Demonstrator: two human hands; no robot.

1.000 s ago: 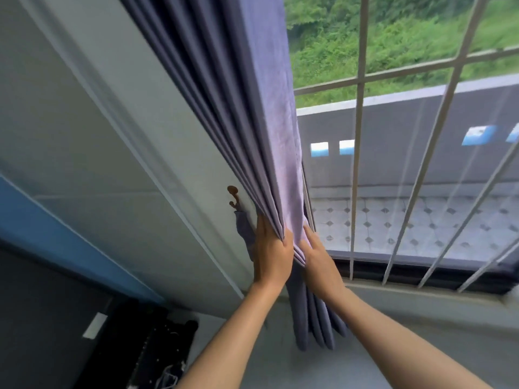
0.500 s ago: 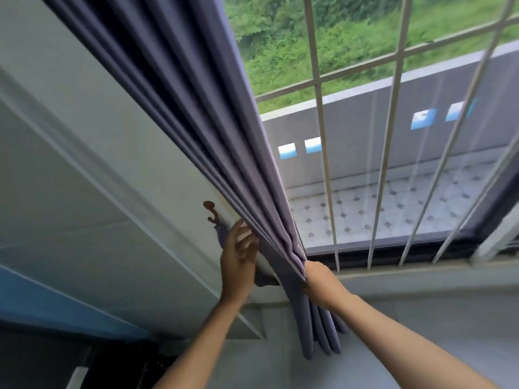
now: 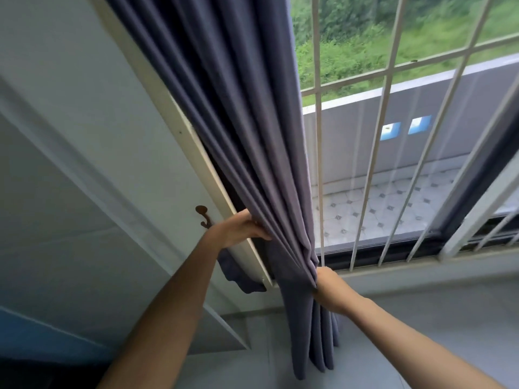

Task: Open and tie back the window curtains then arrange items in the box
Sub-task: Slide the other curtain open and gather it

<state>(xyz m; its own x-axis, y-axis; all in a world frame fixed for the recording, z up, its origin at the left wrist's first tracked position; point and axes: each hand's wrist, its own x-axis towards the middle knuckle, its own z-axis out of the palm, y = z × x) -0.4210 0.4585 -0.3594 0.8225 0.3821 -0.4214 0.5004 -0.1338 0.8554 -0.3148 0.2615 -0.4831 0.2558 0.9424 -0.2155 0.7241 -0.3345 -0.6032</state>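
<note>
**Curtain bunched at the left of the window, both hands on it**

Since the earlier frame your left hand (image 3: 238, 230) has moved from the wall hook over to the left edge of the curtain (image 3: 252, 130), and the view has swung so the window bars sit further right. You now see the grey-purple curtain gathered into deep folds, running from the top centre of the frame down to the lower centre, where its hem hangs free below the sill. Your left hand curls its fingers around the outer folds beside the cream window frame (image 3: 179, 136). Your right hand (image 3: 330, 289) is closed tight on the gathered bundle lower down, at the narrowest part of the curtain, just in front of the sill. A strip of matching fabric, the tieback (image 3: 238, 276), hangs below your left wrist against the frame. The brown hook (image 3: 202, 216) sits on the wall at centre left, just left of your left hand and not touching it. White window bars (image 3: 384, 136) fill the right half.
</note>
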